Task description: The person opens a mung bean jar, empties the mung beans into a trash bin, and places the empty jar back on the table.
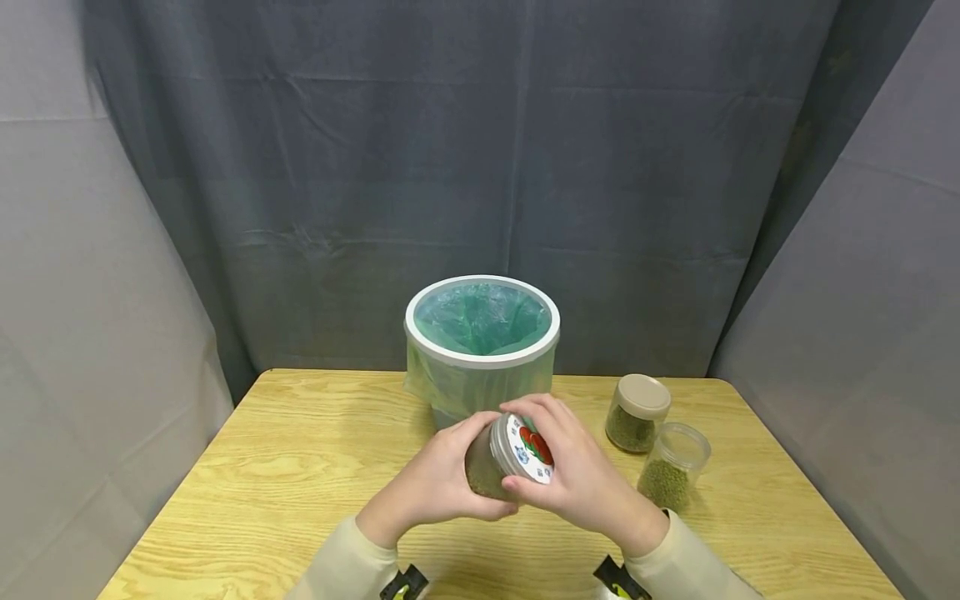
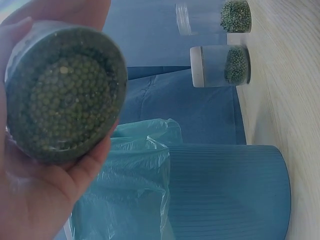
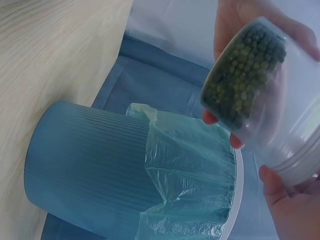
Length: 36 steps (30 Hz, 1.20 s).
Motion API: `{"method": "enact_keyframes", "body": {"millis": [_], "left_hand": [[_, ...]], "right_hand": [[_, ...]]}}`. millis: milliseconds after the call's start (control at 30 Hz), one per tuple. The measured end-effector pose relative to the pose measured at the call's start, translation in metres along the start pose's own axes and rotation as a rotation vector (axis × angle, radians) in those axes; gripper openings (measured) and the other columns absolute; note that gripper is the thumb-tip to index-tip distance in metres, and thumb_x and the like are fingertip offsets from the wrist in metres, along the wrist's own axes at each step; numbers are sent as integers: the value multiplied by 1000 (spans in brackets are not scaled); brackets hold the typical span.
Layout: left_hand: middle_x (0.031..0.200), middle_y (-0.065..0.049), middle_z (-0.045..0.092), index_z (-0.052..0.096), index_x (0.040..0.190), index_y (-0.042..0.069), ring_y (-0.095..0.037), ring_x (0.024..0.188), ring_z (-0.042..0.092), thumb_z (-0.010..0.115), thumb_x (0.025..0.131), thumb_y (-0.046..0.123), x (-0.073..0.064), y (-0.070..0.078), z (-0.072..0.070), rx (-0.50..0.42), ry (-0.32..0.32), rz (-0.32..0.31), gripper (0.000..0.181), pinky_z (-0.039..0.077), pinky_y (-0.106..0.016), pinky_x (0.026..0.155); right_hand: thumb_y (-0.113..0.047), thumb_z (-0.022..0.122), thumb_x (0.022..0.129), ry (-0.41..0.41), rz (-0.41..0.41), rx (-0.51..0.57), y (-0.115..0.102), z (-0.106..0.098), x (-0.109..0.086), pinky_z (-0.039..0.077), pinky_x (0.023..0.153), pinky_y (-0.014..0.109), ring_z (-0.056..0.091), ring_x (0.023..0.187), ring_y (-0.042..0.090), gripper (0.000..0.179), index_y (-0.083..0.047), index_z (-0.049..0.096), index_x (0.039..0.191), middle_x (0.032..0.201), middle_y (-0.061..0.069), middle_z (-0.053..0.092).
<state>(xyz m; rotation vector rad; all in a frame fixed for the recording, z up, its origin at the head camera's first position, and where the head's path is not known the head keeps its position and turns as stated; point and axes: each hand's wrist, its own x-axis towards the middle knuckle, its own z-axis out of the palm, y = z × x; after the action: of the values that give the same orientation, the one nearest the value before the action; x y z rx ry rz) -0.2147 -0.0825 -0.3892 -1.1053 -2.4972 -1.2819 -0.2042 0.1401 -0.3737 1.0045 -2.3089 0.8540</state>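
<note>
Both hands hold a clear jar [image 1: 482,468] partly filled with small green beans, in front of the bin. My left hand [image 1: 438,482] grips the body, with the round base facing the camera in the left wrist view. My right hand [image 1: 573,477] grips the jar's lid [image 1: 531,450], which bears a white label with a red fruit picture. The jar is tilted, its lid toward the right. In the right wrist view the beans [image 3: 245,75] are gathered at the base end, and the rest of the jar shows clear.
A bin [image 1: 483,362] with a white rim and a green plastic liner [image 1: 480,321] stands behind the hands. At the right are a beige-lidded jar [image 1: 637,412] and a second jar [image 1: 673,467] with a clear top, both holding green beans. Curtains surround the wooden table [image 1: 285,467].
</note>
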Motion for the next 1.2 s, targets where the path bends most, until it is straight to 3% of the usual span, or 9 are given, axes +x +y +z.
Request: {"method": "enact_keyframes", "body": {"millis": [167, 433, 633, 1000, 1200], "left_hand": [[129, 11, 63, 51, 143, 25, -9, 109, 62, 94, 71, 34, -1, -1, -3, -43, -34, 6, 84, 54, -30, 93], [127, 13, 64, 52, 142, 27, -8, 108, 62, 93, 70, 32, -1, -1, -3, -66, -72, 1, 83, 54, -29, 94], [125, 13, 64, 54, 140, 27, -7, 108, 62, 93, 70, 34, -2, -1, -3, -81, -89, -9, 81, 54, -28, 94], [125, 10, 65, 52, 141, 27, -7, 108, 63, 92, 72, 32, -4, -6, -3, -92, -141, -18, 80, 53, -28, 95], [124, 11, 65, 52, 141, 26, -6, 107, 63, 91, 73, 32, -5, -8, -2, -77, -141, -11, 78, 53, -27, 94]], "right_hand": [[-47, 80, 82, -16, -32, -3, 2, 0, -1, 54, 87, 36, 55, 115, 14, 71, -19, 53, 141, 131, -3, 57], [-46, 81, 82, -46, -13, 16, 0, -1, -3, 54, 90, 35, 54, 118, 13, 73, -20, 51, 143, 133, -5, 55], [-45, 80, 83, -42, -59, 13, 4, 1, -3, 54, 89, 36, 56, 115, 14, 71, -18, 51, 143, 131, -3, 57], [-60, 70, 90, -59, -122, 19, 7, 3, -4, 55, 90, 38, 59, 113, 15, 70, -17, 51, 142, 131, -2, 57], [-60, 70, 90, -64, -127, 21, 8, 4, -6, 55, 91, 38, 59, 114, 15, 70, -18, 52, 143, 132, -2, 56]]}}
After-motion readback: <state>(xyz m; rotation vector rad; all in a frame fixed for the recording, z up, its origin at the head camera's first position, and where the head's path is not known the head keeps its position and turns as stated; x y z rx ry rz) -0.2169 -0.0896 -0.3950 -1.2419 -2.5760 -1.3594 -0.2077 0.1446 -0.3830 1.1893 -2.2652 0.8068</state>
